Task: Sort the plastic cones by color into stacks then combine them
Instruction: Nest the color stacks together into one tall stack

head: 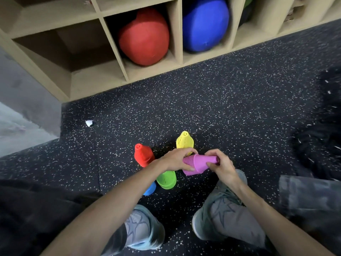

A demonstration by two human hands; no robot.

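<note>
From the head view: best to keep the purple stack (198, 164) level between both hands, squeeze the cones together along their length so none slip loose, then line up its wide mouth over the tip of the next stack before lowering. Likely near the combining stage, judging by each color already gathered.

Left hand (176, 159) wrapped around the wide ribbed end of the purple stack, fingers (188, 151) curled over the top. Right hand (221, 165) pinching the narrow tip end, thumb underneath. Held sideways, off the floor (221, 108), just above the others.

Purple stack: ribbed rims packed tight at the base, smooth toward the tip. Red stack (143, 155) and yellow stack (185, 141) standing upright on the floor, small holes at the tips. Green stack (167, 180) and blue stack (149, 189) partly hidden under the left forearm; cannot tell how many cones in each. Shoes (221, 215) close below.
</note>
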